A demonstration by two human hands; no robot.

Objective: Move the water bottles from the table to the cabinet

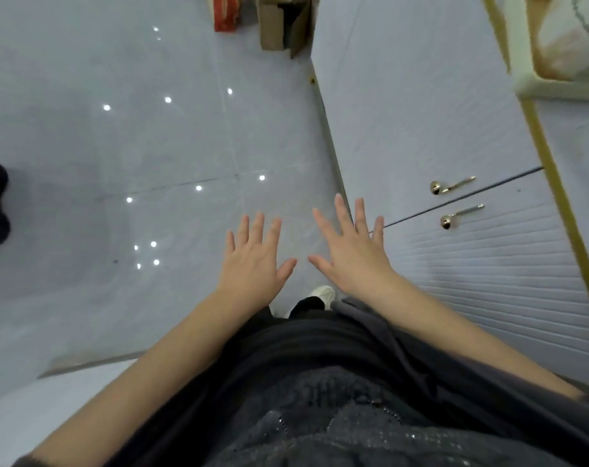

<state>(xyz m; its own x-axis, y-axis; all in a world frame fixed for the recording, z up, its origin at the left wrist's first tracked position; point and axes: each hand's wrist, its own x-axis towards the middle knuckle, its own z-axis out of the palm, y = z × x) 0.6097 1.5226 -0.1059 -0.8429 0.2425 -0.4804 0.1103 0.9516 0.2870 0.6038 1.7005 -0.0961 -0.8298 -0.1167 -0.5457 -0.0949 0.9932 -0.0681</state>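
- Glossy grey floor [117,146] fills the left of the frame.
- My left hand [252,261] and right hand [350,254], at centre, are spread flat and hold nothing.
- The cabinet [421,112] at right is closed, its gold handles [449,187] just beyond my right fingertips.
- No water bottles are in view, so I judge the step is fetching one; I must turn and find the table.

Glossy tiled floor [117,146], shiny brass-look handles [451,186], matt ribbed cabinet doors [488,271].

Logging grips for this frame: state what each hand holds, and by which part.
Nothing is held. The left hand and the right hand are both empty, with fingers straight and spread.
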